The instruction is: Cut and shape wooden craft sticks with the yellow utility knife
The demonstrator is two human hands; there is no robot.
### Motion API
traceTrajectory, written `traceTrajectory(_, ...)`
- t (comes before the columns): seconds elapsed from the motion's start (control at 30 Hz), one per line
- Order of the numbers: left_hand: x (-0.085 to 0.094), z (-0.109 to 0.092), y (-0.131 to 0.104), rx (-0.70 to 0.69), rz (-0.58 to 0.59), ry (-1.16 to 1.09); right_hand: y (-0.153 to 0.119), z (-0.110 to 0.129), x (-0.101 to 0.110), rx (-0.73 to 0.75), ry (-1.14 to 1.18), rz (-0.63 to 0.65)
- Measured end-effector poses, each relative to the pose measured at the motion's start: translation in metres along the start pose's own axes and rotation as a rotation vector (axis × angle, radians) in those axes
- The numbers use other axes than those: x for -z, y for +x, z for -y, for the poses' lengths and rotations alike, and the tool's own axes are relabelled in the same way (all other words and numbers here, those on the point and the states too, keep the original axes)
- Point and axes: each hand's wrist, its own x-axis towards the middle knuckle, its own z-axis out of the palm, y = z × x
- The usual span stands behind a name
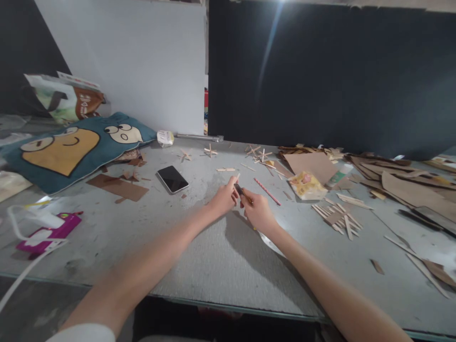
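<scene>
My left hand (226, 197) is closed on a thin pale wooden stick (238, 176), whose tip sticks up past the fingers. Gripped in my right hand (258, 209) is a small tool with a dark end and a brownish handle (246, 195), perhaps a craft knife. Its dark end meets the left fingers; whether it touches the stick I cannot make out. Just right of the hands lies a red-and-white striped stick (267, 191). Beyond them, a short flat wooden piece (225, 169) rests on the grey table (206, 266).
A phone (172, 179) and brown cardboard scraps (117, 187) lie left, near a cushion (76, 147) and a purple power strip (53, 232). Right are a yellow packet (307, 185), a glue bottle (339, 175), wooden sticks (347, 225) and cardboard sheets (409, 187). Crossed-stick pieces (210, 151) stand behind.
</scene>
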Motion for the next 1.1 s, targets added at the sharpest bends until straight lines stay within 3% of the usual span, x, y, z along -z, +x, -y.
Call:
traceTrajectory(0.13, 0.007, 0.001, 0.000, -0.056, 0.021, 0.074, 0.001, -0.001, 0.001, -0.014, 0.030, 0.023)
traceTrajectory(0.33, -0.001, -0.001, -0.002, -0.011, 0.013, 0.059, 0.000, 0.000, 0.002, -0.032, 0.051, 0.018)
traceTrajectory(0.5, 0.008, -0.002, -0.001, -0.068, 0.034, 0.176, -0.001, -0.001, 0.003, -0.074, 0.090, 0.025)
traceTrajectory(0.67, 0.008, 0.002, 0.001, -0.055, 0.010, 0.067, 0.002, -0.003, 0.004, -0.087, 0.132, 0.046)
traceTrajectory(0.77, 0.004, 0.006, 0.001, 0.050, -0.057, -0.088, 0.005, -0.001, 0.006, -0.099, 0.184, 0.069)
traceTrajectory(0.9, 0.002, 0.008, 0.007, 0.212, -0.194, -0.311, 0.010, -0.004, 0.005, -0.151, 0.513, 0.127)
traceTrajectory(0.97, 0.002, 0.005, 0.014, 0.231, -0.270, -0.364, 0.013, -0.008, 0.000, -0.172, 0.617, 0.022)
traceTrajectory(1.0, 0.001, 0.003, 0.019, 0.243, -0.308, -0.398, 0.014, -0.011, -0.004, -0.203, 0.625, -0.087)
traceTrajectory(1.1, -0.004, -0.007, 0.034, 0.274, -0.402, -0.511, 0.014, -0.014, -0.020, -0.233, 0.608, -0.233)
